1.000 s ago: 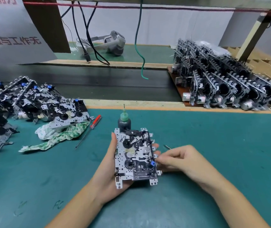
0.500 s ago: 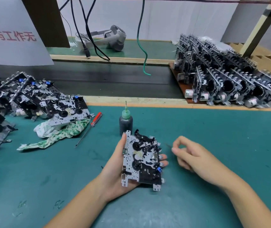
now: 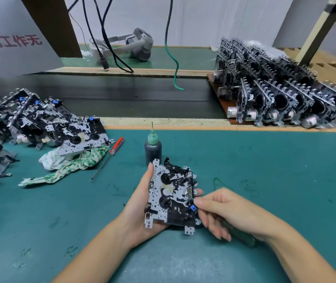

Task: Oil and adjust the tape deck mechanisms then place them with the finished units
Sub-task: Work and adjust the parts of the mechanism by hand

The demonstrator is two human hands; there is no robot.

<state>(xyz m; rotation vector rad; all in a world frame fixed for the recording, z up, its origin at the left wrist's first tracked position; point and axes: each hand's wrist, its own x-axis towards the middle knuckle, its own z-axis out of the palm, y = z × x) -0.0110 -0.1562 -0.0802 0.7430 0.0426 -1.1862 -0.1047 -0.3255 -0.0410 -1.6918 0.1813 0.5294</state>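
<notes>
the tool tip is hidden where it meets the tape deck mechanism (image 3: pixel 172 196); its green-handled tool (image 3: pixel 239 234) shows only partly under the right hand (image 3: pixel 224 209), whose fingers pinch it. the left hand (image 3: pixel 140 203) cradles the mechanism from beneath, thumb along its left edge, fingertips curled at the right edge, above the green mat (image 3: pixel 265 170). the unit is a perforated metal plate with black reels and a blue part. the oil bottle (image 3: pixel 153 148) stands just behind.

Even soft light (edges warped)
</notes>
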